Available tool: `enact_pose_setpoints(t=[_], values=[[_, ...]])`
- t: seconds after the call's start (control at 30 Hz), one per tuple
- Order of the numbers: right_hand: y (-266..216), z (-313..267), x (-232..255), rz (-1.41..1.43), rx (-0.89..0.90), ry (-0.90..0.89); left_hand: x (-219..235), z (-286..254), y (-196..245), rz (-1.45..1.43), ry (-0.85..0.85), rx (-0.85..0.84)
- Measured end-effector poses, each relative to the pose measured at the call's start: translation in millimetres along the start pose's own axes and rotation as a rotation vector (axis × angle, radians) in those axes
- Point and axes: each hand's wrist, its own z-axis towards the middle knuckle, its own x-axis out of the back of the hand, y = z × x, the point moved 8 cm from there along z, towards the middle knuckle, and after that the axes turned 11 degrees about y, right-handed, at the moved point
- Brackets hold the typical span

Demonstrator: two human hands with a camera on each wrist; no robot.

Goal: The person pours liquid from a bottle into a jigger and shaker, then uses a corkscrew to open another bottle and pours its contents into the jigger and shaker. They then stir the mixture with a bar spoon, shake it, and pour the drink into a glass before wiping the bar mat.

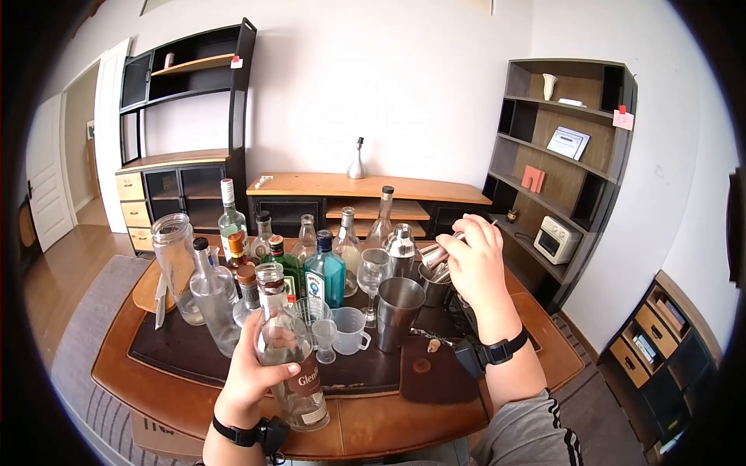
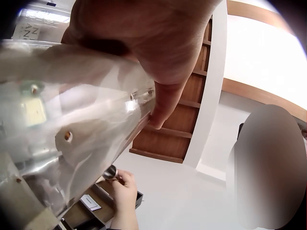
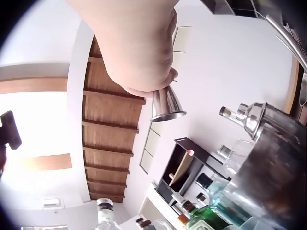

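Observation:
My left hand [image 1: 255, 365] grips a clear glass bottle [image 1: 305, 400] with a brown label reading "Glen", upright near the table's front edge. No cap shows on its mouth. In the left wrist view the bottle [image 2: 81, 124] fills the left side under my hand. My right hand [image 1: 480, 264] is raised and holds a metal jigger [image 1: 437, 255] by its upper part. Its flared rim points down in the right wrist view, where the jigger [image 3: 166, 106] shows below my fingers. A tall metal shaker tin [image 1: 400, 311] stands between the hands, below and left of the jigger.
Several bottles, among them a blue one [image 1: 330, 268] and a green one [image 1: 286, 272], crowd the table's left and middle. A stemmed glass [image 1: 374, 268], a plastic measuring cup [image 1: 347, 330] and a cocktail shaker [image 1: 401, 247] stand near the tin. A knife [image 1: 161, 303] leans at the left.

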Motion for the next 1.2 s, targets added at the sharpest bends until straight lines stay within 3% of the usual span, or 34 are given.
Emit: enact_pose_setpoints(t=[0.1,0.17,0.23,0.37,0.53,0.67,0.8,1.03,1.2], values=[[24,-16,2,0.334,-0.419,0.028,2,3,-3,0.066,-0.003,-0.037],[26,-58,-27,0.978,-0.956,-0.044,2,5,-6,0.088,-0.002,-0.07],[-5,-75,-37,1.259,-1.048,-0.144,2,7,-10,0.101,-0.001,-0.092],[-64,-127,-65,1.425,-1.198,-0.491,3,9,-19,0.122,-0.011,-0.121],[-105,-193,-111,1.508,-1.221,-0.808,-1,7,-26,0.155,-0.027,-0.124],[-113,-209,-123,1.496,-1.247,-0.814,-7,4,-28,0.168,-0.059,-0.142],[-121,-225,-136,1.369,-1.103,-0.912,-13,1,-25,0.176,-0.075,-0.161],[-131,-228,-137,1.248,-0.94,-0.909,-11,0,-31,0.185,-0.051,-0.2],[-133,-222,-131,1.182,-0.905,-0.921,-12,0,-32,0.193,-0.048,-0.203]])
